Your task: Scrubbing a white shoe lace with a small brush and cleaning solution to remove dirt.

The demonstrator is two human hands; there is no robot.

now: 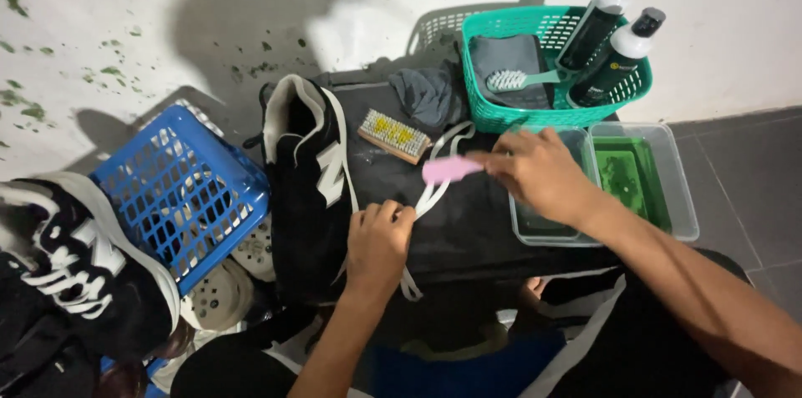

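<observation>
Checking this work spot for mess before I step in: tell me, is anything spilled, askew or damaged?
Nothing looks spilled. The blue basket sits tilted among shoes, and the white wall behind shows green blotches and flaking.

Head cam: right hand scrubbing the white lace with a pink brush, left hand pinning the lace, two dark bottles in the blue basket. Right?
One error: the two dark bottles stand in the green basket, not the blue basket. The rest holds in the head view: the right hand holds the pink brush on the white lace, which the left hand pins.
</observation>
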